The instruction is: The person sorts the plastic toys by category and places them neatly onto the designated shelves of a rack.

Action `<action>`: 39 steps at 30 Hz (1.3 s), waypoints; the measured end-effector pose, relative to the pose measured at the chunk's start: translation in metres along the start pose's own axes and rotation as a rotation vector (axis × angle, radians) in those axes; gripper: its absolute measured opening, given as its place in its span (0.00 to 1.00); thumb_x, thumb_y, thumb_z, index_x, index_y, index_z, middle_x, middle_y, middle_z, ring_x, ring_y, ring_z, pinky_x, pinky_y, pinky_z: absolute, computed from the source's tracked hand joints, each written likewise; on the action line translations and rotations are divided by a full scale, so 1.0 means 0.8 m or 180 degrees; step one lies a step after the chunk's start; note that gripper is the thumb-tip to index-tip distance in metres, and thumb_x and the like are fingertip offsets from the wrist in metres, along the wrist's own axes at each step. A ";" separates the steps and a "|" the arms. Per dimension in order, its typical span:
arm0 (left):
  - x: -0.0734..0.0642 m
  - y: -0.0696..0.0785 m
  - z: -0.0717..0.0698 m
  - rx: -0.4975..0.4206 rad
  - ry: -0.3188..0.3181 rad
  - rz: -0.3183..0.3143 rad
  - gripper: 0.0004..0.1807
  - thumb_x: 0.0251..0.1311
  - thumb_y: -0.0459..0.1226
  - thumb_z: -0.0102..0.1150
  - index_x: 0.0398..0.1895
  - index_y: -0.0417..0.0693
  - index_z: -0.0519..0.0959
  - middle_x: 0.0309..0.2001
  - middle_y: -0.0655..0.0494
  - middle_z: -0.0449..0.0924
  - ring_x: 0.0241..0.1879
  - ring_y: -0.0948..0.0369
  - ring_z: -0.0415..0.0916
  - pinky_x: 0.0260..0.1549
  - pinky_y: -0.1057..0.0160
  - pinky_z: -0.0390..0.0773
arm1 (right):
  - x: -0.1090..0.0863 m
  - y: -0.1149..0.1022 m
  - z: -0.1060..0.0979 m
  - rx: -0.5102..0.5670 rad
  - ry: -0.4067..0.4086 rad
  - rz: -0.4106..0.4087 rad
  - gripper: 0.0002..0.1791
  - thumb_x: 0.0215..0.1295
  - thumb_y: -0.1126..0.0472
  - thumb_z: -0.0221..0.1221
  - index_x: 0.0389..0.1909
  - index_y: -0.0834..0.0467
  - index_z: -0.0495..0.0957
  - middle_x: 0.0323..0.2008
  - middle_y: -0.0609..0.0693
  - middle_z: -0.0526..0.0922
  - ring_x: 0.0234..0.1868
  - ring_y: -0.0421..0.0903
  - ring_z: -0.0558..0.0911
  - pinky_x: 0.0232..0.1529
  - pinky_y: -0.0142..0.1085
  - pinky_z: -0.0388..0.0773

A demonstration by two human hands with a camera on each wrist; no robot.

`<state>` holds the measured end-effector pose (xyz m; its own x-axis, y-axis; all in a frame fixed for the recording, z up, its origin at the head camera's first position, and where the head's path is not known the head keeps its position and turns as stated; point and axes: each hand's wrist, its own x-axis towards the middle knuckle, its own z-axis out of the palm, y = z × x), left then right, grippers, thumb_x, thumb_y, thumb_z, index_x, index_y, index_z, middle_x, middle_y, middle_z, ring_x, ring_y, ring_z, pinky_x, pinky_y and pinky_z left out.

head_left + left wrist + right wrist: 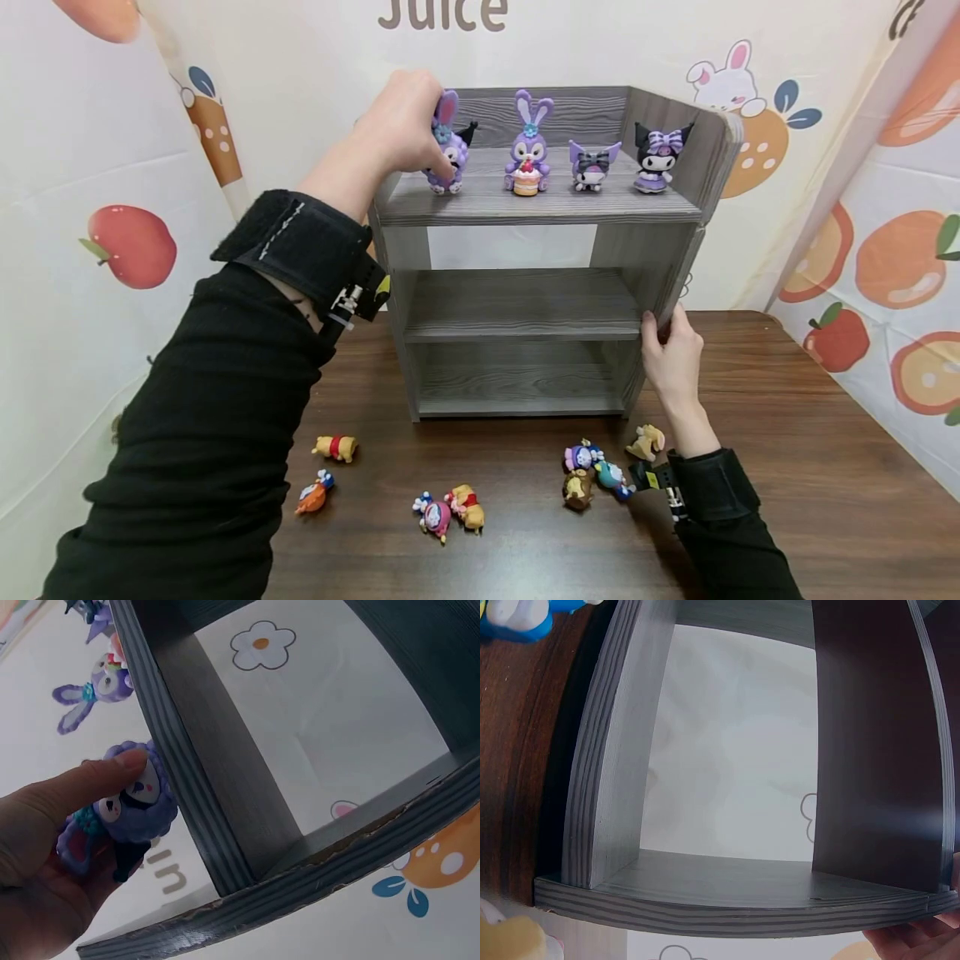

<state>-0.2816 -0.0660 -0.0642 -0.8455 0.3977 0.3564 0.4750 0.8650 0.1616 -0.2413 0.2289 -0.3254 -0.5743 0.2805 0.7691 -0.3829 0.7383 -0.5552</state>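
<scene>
My left hand (402,125) pinches a purple rabbit figurine (454,154) at the left end of the grey shelf unit's top board (480,204). In the left wrist view the thumb lies across the fluffy purple figurine (142,799), and a black pointed piece shows below it. To its right on the same board stand a purple rabbit figurine with a cake (527,150), a small purple-eared figurine (592,167) and a black-hooded figurine with a striped bow (660,158). My right hand (672,354) grips the right side panel of the shelf unit (663,275) near the middle board.
On the brown table (525,567) before the shelf lie several small figurines: a yellow one with red (336,448), an orange one (314,493), a pink one (435,518), a brown one (577,490) and a pale yellow one (646,442). Fruit-printed cloth hangs behind.
</scene>
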 end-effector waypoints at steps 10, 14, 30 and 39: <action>0.010 -0.005 0.001 -0.0032 -0.0165 0.0100 0.30 0.40 0.34 0.68 0.46 0.30 0.68 0.44 0.43 0.68 0.43 0.52 0.64 0.47 0.57 0.66 | 0.000 0.001 0.001 0.0010 0.0013 -0.0003 0.09 0.59 0.67 0.50 0.37 0.69 0.71 0.14 0.57 0.71 0.13 0.36 0.63 0.14 0.25 0.56; 0.012 -0.004 0.001 -0.0068 -0.0259 0.0091 0.32 0.43 0.34 0.65 0.52 0.30 0.64 0.49 0.41 0.67 0.47 0.51 0.63 0.50 0.57 0.64 | 0.000 0.001 0.000 -0.0002 -0.0005 0.0017 0.10 0.60 0.67 0.50 0.38 0.69 0.71 0.15 0.57 0.71 0.13 0.35 0.63 0.14 0.24 0.57; 0.013 -0.009 0.005 -0.0224 -0.0296 0.0043 0.38 0.45 0.33 0.62 0.59 0.33 0.55 0.55 0.42 0.64 0.53 0.51 0.63 0.53 0.59 0.62 | 0.000 0.001 0.000 -0.0002 -0.0007 -0.0007 0.09 0.60 0.66 0.50 0.37 0.69 0.71 0.15 0.55 0.70 0.14 0.37 0.63 0.15 0.25 0.57; 0.011 -0.007 0.004 -0.0300 -0.0187 0.0068 0.42 0.46 0.36 0.62 0.63 0.36 0.51 0.58 0.43 0.62 0.56 0.52 0.61 0.55 0.61 0.61 | 0.000 0.002 0.001 0.0015 -0.0001 -0.0027 0.10 0.60 0.66 0.50 0.39 0.70 0.71 0.15 0.56 0.70 0.14 0.37 0.63 0.15 0.25 0.56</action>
<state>-0.2926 -0.0661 -0.0649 -0.8465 0.4354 0.3065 0.5116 0.8246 0.2415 -0.2423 0.2297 -0.3263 -0.5713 0.2739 0.7737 -0.3913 0.7378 -0.5501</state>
